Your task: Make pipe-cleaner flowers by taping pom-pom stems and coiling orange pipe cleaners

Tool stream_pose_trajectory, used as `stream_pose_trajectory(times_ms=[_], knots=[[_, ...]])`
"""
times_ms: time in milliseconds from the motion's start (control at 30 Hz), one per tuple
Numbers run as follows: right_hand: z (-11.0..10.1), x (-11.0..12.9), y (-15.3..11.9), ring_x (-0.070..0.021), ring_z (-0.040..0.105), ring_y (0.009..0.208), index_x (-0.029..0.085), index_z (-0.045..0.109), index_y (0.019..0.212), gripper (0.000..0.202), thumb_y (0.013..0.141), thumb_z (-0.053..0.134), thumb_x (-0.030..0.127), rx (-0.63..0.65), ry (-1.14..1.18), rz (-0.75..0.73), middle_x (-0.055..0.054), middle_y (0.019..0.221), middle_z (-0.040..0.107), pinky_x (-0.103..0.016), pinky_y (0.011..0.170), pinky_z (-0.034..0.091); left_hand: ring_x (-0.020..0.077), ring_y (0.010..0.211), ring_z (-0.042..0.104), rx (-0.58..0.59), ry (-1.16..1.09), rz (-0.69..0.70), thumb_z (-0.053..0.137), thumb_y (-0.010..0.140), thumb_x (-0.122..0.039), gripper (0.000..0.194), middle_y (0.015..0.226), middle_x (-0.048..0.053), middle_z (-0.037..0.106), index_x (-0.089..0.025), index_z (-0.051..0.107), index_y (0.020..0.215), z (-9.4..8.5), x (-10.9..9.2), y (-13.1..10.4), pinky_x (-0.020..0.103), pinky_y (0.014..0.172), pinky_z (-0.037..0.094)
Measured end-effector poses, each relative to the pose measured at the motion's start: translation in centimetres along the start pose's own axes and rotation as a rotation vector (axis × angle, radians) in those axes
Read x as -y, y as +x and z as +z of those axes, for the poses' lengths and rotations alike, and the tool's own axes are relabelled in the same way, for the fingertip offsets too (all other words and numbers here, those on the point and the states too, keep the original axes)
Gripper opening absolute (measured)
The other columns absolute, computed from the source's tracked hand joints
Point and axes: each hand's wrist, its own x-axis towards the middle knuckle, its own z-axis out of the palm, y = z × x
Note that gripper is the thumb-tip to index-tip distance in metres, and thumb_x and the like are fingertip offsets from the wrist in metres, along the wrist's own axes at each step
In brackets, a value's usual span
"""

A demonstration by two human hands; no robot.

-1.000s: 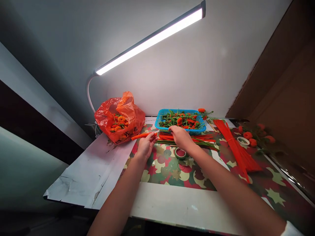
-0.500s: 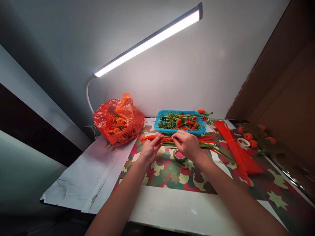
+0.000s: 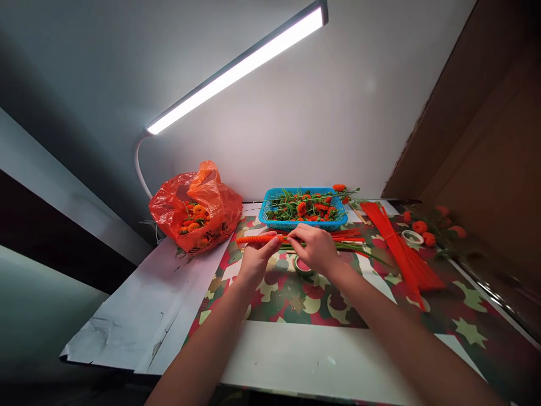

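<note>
We see the left hand [image 3: 255,260] pinching an orange coil [image 3: 257,239] — a short ribbed piece that lies level, just above the worktop [image 3: 296,349], its free end pointing toward the orange bag [image 3: 192,208]. The fingers of that hand are closed on the coil's right end. The right hand [image 3: 315,247] meets it there, fingers curled and closed on a thin green stem [image 3: 355,248] that runs off to the right; whether stem and coil are joined we cannot tell. Both hands hover just in front of the blue basket [image 3: 270,197], which holds green stems and orange flower heads. Under the right hand sits a tape roll [image 3: 301,266] on the patterned cloth [image 3: 304,299]. More red and green stems lie between the hands and the basket. To the right a bundle of red sticks [image 3: 397,248] fans out toward the near edge — beyond it, a white tape roll [image 3: 412,237] and a few orange pompoms [image 3: 420,227]. A lamp bar [image 3: 236,70] glows overhead.
</note>
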Motion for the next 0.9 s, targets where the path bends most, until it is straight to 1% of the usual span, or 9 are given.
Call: stream_pose_trajectory(times_ms=[100,200,267,333,567,633,767,833,900], knots=[[0.1,0.2,0.1,-0.0159,0.062,0.079,0.019,0.067,0.086,0.013,0.087,0.055,0.022,0.035,0.063,0.018,-0.003,0.086,0.069,-0.025,0.064,0.038,0.0128,0.068,0.068,0.024,0.022,0.030,0.086,0.051,-0.022,0.036,0.073,0.002,0.071,-0.012,0.068,0.081,0.1,0.0,-0.1,0.021,0.066,0.053],[-0.6,-0.2,0.3,-0.0172,0.062,0.083,0.019,0.067,0.095,0.014,0.084,0.060,0.025,0.071,0.123,0.056,-0.004,0.095,0.070,-0.025,0.067,0.040,0.0110,0.061,0.066,-0.057,-0.005,0.035,0.084,0.055,-0.024,0.037,0.073,0.003,0.072,-0.013,0.067,0.086,0.0,-0.4,0.2,0.019,0.059,0.052],[-1.2,-0.7,0.4,-0.0159,0.061,0.077,0.019,0.068,0.090,0.011,0.085,0.059,0.023,0.107,0.129,0.088,-0.004,0.090,0.070,-0.025,0.064,0.040,0.0096,0.057,0.065,-0.109,-0.032,0.028,0.080,0.062,-0.028,0.031,0.074,0.005,0.073,-0.012,0.066,0.085,-0.1,-0.7,0.5,0.017,0.053,0.050],[-1.7,-1.0,0.4,-0.0151,0.060,0.073,0.018,0.068,0.082,0.012,0.086,0.057,0.019,0.132,0.121,0.098,-0.004,0.083,0.070,-0.025,0.063,0.039,0.0088,0.056,0.064,-0.120,-0.048,0.027,0.076,0.069,-0.032,0.027,0.077,0.007,0.073,-0.011,0.066,0.083,-0.2,-0.8,0.7,0.016,0.051,0.049],[-1.2,-0.1,0.3,-0.0136,0.057,0.067,0.016,0.068,0.077,0.015,0.085,0.055,0.017,0.165,0.201,0.096,-0.004,0.076,0.069,-0.024,0.061,0.038,0.0099,0.056,0.066,0.045,0.016,0.059,0.080,0.063,-0.036,0.035,0.081,0.009,0.074,-0.011,0.068,0.082,0.0,0.2,0.2,0.018,0.055,0.051],[-1.0,0.0,0.4,-0.0135,0.057,0.067,0.016,0.069,0.079,0.013,0.084,0.057,0.018,0.187,0.227,0.111,-0.004,0.077,0.069,-0.024,0.060,0.038,0.0111,0.058,0.067,0.064,0.020,0.059,0.081,0.061,-0.037,0.036,0.081,0.009,0.074,-0.011,0.068,0.082,0.0,0.3,0.2,0.018,0.054,0.051],[-1.5,-1.0,0.7,-0.0140,0.057,0.066,0.016,0.071,0.086,0.014,0.078,0.064,0.026,0.308,0.231,0.143,-0.005,0.082,0.070,-0.023,0.057,0.038,0.0130,0.061,0.069,-0.024,-0.004,0.066,0.077,0.066,-0.038,0.034,0.081,0.010,0.074,-0.011,0.067,0.085,-0.2,-0.2,0.5,0.019,0.056,0.052],[-1.9,-1.5,0.7,-0.0133,0.056,0.062,0.017,0.072,0.082,0.016,0.082,0.058,0.026,0.370,0.225,0.169,-0.004,0.075,0.069,-0.023,0.055,0.036,0.0143,0.063,0.069,-0.067,-0.026,0.073,0.073,0.071,-0.041,0.033,0.079,0.010,0.074,-0.012,0.066,0.084,-0.3,-0.5,0.6,0.020,0.055,0.052],[-2.2,-1.8,0.7,-0.0127,0.055,0.060,0.017,0.072,0.078,0.020,0.084,0.055,0.024,0.383,0.217,0.183,-0.004,0.071,0.069,-0.023,0.054,0.034,0.0159,0.065,0.070,-0.075,-0.034,0.077,0.070,0.074,-0.044,0.034,0.080,0.011,0.074,-0.012,0.065,0.082,-0.3,-0.7,0.7,0.021,0.056,0.053]])
